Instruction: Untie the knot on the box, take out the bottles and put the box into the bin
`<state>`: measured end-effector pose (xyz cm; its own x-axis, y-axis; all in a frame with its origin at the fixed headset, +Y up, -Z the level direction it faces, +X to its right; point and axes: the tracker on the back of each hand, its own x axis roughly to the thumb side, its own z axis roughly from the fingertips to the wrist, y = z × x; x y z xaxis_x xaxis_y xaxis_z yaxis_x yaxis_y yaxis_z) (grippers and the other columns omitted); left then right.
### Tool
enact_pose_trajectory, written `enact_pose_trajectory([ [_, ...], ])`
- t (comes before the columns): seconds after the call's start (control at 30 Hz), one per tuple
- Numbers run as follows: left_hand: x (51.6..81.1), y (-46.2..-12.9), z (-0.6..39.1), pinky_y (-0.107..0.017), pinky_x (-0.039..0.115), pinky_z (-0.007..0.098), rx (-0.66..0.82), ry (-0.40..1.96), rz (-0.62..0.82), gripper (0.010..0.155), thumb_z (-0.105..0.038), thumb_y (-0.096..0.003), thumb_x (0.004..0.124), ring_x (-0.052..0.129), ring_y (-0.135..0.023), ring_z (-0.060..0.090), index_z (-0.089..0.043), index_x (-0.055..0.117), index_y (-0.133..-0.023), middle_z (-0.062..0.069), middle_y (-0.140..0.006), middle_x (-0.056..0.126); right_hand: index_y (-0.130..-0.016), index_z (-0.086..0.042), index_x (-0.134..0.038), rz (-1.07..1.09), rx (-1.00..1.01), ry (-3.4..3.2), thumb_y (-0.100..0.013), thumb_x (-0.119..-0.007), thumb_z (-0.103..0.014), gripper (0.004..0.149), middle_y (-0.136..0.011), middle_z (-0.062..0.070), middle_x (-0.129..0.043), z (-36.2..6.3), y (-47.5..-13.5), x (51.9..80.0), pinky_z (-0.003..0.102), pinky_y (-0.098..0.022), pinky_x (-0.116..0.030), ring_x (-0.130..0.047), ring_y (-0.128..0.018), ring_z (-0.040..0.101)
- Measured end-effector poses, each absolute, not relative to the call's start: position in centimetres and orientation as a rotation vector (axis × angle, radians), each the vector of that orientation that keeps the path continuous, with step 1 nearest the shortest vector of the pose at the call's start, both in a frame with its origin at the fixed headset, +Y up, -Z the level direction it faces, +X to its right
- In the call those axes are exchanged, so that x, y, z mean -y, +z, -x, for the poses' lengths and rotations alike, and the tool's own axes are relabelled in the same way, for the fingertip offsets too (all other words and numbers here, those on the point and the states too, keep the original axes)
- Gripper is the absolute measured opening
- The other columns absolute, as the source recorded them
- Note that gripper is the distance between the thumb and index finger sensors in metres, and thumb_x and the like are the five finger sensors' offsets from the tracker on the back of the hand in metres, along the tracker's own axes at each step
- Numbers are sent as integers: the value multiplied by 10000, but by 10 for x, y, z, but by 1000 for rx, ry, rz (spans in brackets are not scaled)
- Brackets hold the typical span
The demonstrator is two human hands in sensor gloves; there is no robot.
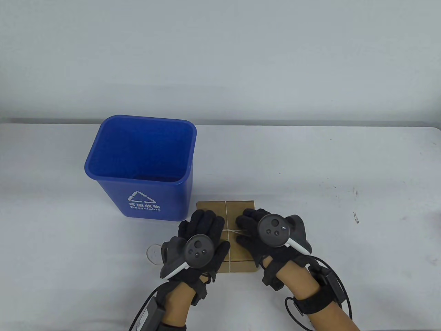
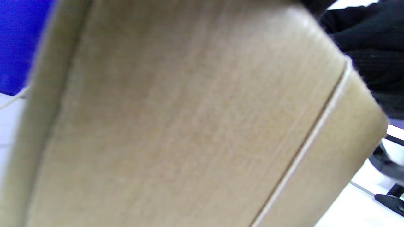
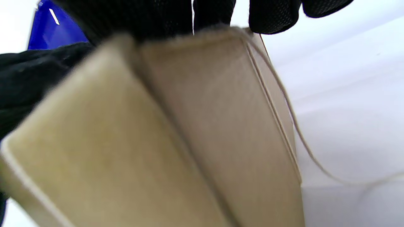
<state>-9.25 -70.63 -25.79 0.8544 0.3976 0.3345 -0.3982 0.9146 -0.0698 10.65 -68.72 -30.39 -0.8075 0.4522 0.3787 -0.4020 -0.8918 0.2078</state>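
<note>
A flat brown cardboard box point(image 1: 237, 210) lies on the white table point(image 1: 310, 172), just in front of and to the right of the blue recycling bin point(image 1: 144, 165). Pale string point(image 1: 226, 213) crosses its lid in 2 lines that meet near the middle, between the 2 hands. The left hand point(image 1: 200, 238) lies on the left part of the lid, its fingers point(image 1: 206, 219) straight and close together, reaching toward the crossing. The right hand point(image 1: 265, 234) covers the right part, its fingertips point(image 1: 241, 222) at the crossing; whether they pinch the string I cannot tell. The right wrist view shows a loose strand point(image 3: 303, 142) trailing off the box onto the table. A small clear round object point(image 1: 154, 254) sits by the left hand.
</note>
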Motion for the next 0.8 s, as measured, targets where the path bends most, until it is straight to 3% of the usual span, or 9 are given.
enact_pose_trajectory([
  [0.13, 710, -259, 99, -735, 294, 782, 349, 477, 16, 780, -546, -527, 637, 215, -1143, 451, -194, 384, -1175, 73, -1200, 277, -881, -177, -762, -564, -205, 2646, -457, -845, -324, 456, -944, 116, -616, -91, -316, 676, 702, -643, -436, -504, -937, 545],
  [0.23, 710, -260, 98, -739, 311, 775, 352, 457, 12, 782, -554, -527, 630, 214, -1143, 449, -192, 381, -1174, 72, -1199, 276, -818, -188, -814, -610, -220, 2640, -458, -850, -280, 374, -875, 50, -681, -84, -320, 674, 697, -647, -447, -508, -952, 510],
  [0.47, 710, -259, 98, -736, 331, 773, 344, 461, 1, 785, -561, -525, 636, 227, -1146, 443, -193, 391, -1174, 66, -1201, 290, -846, -126, -660, -735, -277, 2732, -474, -704, -253, 396, -878, 97, -571, -75, -315, 678, 684, -652, -454, -457, -955, 480],
  [0.8, 711, -258, 98, -734, 323, 779, 336, 468, -6, 785, -566, -526, 638, 230, -1156, 424, -200, 394, -1175, 61, -1205, 295, -850, -140, -651, -766, -307, 2497, -477, -682, -254, 390, -890, 74, -544, -108, -321, 690, 673, -650, -461, -409, -984, 374],
])
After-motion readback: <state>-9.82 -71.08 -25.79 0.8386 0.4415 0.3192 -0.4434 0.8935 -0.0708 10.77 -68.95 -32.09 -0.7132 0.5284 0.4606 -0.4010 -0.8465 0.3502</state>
